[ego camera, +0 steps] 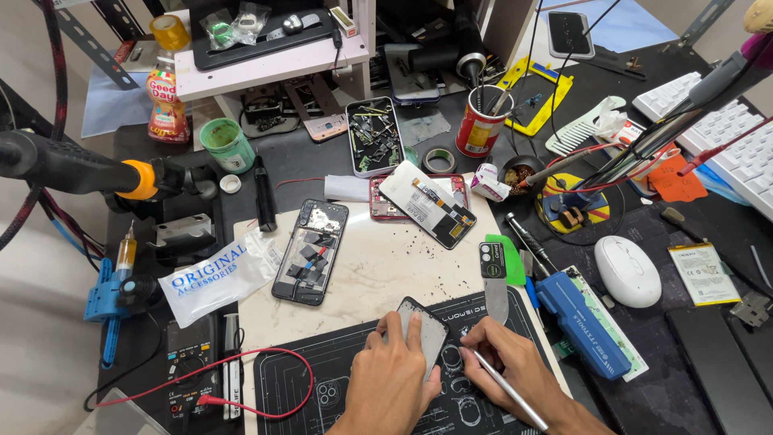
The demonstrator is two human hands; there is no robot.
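We grip a small phone panel [424, 332] in our left hand [392, 379] over the dark work mat [298, 379]; our right hand [515, 366] pinches a thin metal tool [509, 390]. The opened phone [311, 251] lies apart, seemingly still unassembled.

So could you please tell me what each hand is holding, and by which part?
The left hand holds the small grey rectangular phone panel by its lower end; the right hand holds the thin silver metal tool along its shaft, pen-style.

Single head cam, looks steeply down and fwd, close over cluttered repair bench [378, 266].
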